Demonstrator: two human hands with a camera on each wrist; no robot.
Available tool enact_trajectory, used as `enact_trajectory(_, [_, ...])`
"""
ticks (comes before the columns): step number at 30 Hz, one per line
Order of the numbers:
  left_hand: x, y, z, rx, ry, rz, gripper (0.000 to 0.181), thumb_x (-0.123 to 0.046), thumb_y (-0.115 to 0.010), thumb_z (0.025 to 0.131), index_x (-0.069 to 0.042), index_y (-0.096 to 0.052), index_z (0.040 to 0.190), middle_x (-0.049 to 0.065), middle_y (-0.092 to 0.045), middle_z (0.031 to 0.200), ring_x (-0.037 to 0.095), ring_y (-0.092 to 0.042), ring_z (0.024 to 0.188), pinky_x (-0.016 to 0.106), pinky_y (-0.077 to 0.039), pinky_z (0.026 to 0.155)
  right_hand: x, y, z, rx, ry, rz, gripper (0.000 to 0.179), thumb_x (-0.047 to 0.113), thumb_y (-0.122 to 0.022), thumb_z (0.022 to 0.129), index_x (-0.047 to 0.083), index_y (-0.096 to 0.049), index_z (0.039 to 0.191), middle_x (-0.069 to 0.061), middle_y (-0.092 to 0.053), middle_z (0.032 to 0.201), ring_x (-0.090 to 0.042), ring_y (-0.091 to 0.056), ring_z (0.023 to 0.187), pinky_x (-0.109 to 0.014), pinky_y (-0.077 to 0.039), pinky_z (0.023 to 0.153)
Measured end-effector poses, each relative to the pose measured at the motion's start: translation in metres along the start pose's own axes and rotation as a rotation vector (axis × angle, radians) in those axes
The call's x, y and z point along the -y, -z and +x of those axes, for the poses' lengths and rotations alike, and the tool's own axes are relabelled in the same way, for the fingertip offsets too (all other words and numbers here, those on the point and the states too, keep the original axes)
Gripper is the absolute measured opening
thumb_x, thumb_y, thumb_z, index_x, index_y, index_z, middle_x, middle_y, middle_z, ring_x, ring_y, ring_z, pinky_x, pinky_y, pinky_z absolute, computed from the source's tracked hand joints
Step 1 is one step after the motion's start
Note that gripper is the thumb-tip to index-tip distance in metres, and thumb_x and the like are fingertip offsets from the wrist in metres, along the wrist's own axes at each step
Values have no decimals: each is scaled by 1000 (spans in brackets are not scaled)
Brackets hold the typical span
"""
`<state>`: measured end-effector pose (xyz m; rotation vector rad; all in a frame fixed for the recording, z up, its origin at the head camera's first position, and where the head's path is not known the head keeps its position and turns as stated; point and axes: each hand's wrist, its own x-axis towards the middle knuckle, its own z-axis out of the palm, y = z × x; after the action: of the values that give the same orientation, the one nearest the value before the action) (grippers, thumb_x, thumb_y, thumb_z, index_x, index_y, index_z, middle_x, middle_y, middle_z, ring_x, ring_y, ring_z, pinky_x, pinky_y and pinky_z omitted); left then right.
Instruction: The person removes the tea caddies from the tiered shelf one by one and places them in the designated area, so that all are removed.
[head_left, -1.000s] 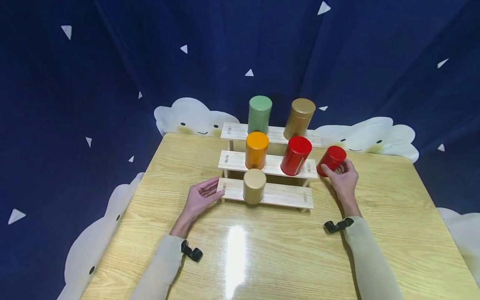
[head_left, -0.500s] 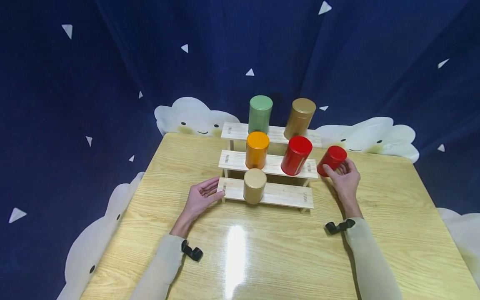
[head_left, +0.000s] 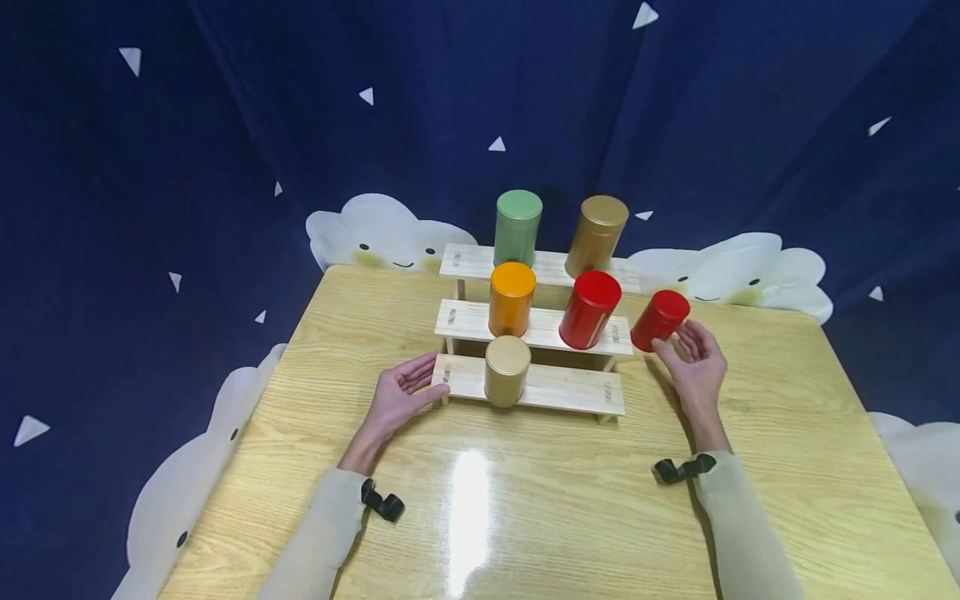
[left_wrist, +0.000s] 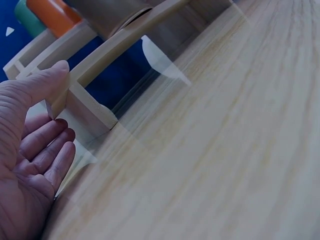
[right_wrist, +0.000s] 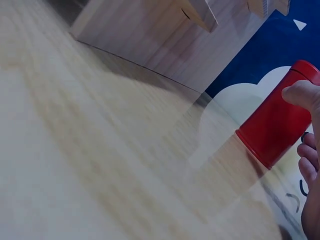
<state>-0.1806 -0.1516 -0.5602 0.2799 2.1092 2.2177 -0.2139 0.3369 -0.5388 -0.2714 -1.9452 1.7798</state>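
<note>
A three-tier wooden display rack [head_left: 566,386] stands on the table. My left hand [head_left: 402,398] grips the left end of its lowest step, thumb over the plank and fingers along the end; the left wrist view shows the thumb [left_wrist: 42,82] on the plank's corner. A small red canister [head_left: 660,321] stands upright on the table right of the rack. My right hand [head_left: 696,375] is at its right side with fingers loosened and the thumb tip right at its lower edge. In the right wrist view, the thumb overlaps the red canister [right_wrist: 275,120].
On the rack's top step are a green canister [head_left: 517,229] and a bronze one [head_left: 597,237]. The middle step bears an orange canister [head_left: 512,300] and a larger red canister [head_left: 590,310]. A beige-gold canister [head_left: 506,372] stands on the lowest step. Behind hangs a dark blue curtain [head_left: 420,158].
My right hand has loosened round the small red canister and drawn back slightly to the right and toward me. The canister stays in place. My left hand has not moved.
</note>
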Motion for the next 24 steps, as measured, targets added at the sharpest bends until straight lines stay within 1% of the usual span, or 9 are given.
enact_trajectory(2, [0, 1, 0, 8, 6, 5, 64, 2, -84, 85, 6, -57, 143, 25, -59, 145, 39, -57, 136, 30, -50, 111, 1, 2, -4, -3, -2, 10, 64, -2, -86, 83, 0, -59, 141, -21, -65, 137, -20, -64, 121, -46, -44, 119])
enact_trajectory(5, [-1, 2, 0, 23, 12, 15, 66, 2, -84, 85, 5, -56, 145, 24, -57, 147, 38, -56, 138, 31, -49, 112, -9, 6, -5, -15, 11, -8, 64, -1, -86, 83, 3, -60, 141, -24, -62, 141, -17, -65, 121, -41, -46, 118])
enact_trajectory(6, [-1, 2, 0, 30, 11, 18, 67, 2, -84, 85, 5, -56, 145, 24, -57, 148, 38, -55, 138, 32, -49, 113, -12, 7, -6, -17, 22, 2, 64, -2, -86, 83, 3, -60, 141, -26, -62, 141, -16, -65, 120, -39, -46, 118])
enact_trajectory(10, [-2, 4, 0, 56, 5, 23, 69, 3, -84, 85, 5, -54, 146, 24, -56, 149, 38, -55, 138, 34, -48, 114, -10, 10, -15, -20, 69, -6, 62, -4, -86, 82, 3, -62, 139, -21, -66, 136, -16, -67, 118, -27, -50, 111])
enact_trajectory(13, [-2, 5, 0, 76, 3, 26, 70, 4, -83, 85, 5, -53, 147, 23, -55, 150, 38, -54, 139, 34, -48, 114, -3, 12, -24, -12, 89, 16, 60, -6, -86, 81, 3, -64, 137, -13, -71, 131, -15, -67, 117, -21, -52, 106])
enact_trajectory(16, [-2, 6, 0, 90, 1, 27, 70, 5, -83, 85, 5, -52, 148, 23, -54, 151, 38, -54, 139, 34, -48, 114, 3, 13, -33, 2, 111, 76, 59, -10, -84, 80, 2, -65, 135, -13, -72, 129, -18, -68, 118, -20, -53, 105])
enact_trajectory(19, [-2, 6, 0, 97, -4, 34, 71, 5, -83, 85, 5, -52, 148, 23, -54, 151, 39, -53, 139, 33, -47, 114, 12, 13, -40, 20, 148, 138, 58, -15, -82, 80, -2, -66, 134, -19, -71, 129, -21, -69, 118, -22, -54, 105])
enact_trajectory(24, [-3, 5, -1, 88, -20, 93, 73, 0, -85, 84, 3, -52, 149, 21, -55, 151, 37, -55, 139, 32, -47, 114, 28, 9, -51, 63, 222, 220, 55, -22, -76, 79, -12, -62, 132, -25, -70, 128, -23, -69, 117, -26, -54, 106])
